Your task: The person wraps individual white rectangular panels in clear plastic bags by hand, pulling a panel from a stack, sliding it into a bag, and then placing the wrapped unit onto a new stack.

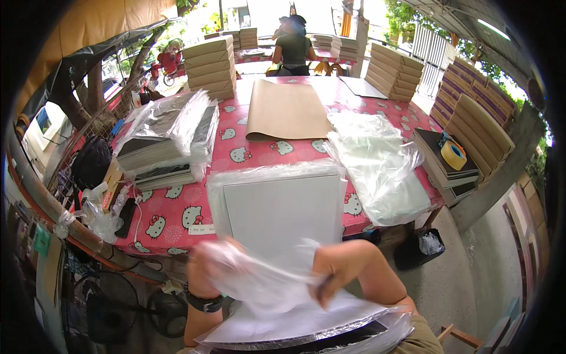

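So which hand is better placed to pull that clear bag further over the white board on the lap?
Probably the right hand: it grips the clear bag at its edge above the white board. The left hand is largely hidden behind the plastic.

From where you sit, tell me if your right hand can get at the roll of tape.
Probably not. The right hand is busy with a clear plastic bag close to the body, and the roll of tape sits far off on a stack of boards beyond the table's right edge.

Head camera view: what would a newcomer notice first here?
First, the two hands, left hand and right hand, pulling a clear plastic bag at the bottom edge. Behind them a white flat box lies on the pink cartoon-cat tablecloth, with brown cardboard stacks at the far end.
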The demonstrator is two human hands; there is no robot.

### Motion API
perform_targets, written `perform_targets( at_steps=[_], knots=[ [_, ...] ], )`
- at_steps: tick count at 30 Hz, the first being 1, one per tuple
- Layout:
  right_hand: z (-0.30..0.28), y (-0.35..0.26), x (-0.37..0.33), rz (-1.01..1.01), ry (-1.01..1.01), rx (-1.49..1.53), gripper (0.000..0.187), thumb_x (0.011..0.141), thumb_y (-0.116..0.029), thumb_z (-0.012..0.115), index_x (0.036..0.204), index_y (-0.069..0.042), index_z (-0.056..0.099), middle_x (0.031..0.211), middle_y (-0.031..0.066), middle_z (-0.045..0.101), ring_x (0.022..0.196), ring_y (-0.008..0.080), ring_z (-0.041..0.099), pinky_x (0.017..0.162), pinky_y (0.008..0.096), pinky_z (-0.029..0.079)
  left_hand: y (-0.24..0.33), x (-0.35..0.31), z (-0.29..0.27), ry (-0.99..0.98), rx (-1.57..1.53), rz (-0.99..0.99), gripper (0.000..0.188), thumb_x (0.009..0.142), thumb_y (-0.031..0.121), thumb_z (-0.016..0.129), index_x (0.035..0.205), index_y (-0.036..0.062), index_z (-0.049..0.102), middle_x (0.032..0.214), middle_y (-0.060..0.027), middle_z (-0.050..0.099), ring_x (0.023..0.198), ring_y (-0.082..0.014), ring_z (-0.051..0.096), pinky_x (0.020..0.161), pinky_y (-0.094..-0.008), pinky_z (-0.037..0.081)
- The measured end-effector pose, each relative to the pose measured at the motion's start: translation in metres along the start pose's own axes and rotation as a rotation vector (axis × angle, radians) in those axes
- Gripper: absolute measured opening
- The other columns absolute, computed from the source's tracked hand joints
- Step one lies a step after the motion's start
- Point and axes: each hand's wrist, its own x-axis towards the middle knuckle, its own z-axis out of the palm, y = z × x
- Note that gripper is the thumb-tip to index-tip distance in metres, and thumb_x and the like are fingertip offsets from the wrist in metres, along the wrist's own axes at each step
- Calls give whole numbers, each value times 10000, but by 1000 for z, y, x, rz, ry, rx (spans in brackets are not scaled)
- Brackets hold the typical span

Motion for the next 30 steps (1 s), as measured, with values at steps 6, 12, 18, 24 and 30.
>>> perform_targets(
  at_steps=[6,12,18,24,30],
  knots=[
    [21,39,-13,-578,409,244,204,824,-196,542,898,-19,610,890,116,600,845,219,571,759,362,438,-22,-24,-59,196,-428,170,472,822,481,445,1028,67,542,964,-141,579,869,-261,561,765,-437,444],
    [35,99,-57,-294,1578,714,416,838,-351,498,1032,17,519,902,112,579,741,176,561,668,297,450,-79,-60,-81,-52,-240,-189,390,766,360,543,995,44,545,864,-103,564,812,-217,568,733,-377,454],
    [24,70,-51,137,991,480,330,750,-46,555,1075,3,522,700,7,537,584,61,487,528,197,409,4,-9,-60,354,74,-50,333,711,205,640,975,29,542,766,-48,543,775,-158,567,699,-297,465],
    [-38,87,-57,451,1660,-438,412,710,-64,519,1122,-65,529,561,101,522,511,148,501,518,267,403,-10,46,-65,902,1344,210,374,660,61,675,1007,37,538,674,-10,510,694,-116,536,646,-244,441],
    [-17,54,-59,417,1683,-775,177,704,-83,551,868,-47,605,502,57,493,477,138,475,480,230,361,10,60,-49,630,2130,697,315,647,10,644,956,37,589,726,-24,566,669,-127,519,662,-250,414]
  ],
)
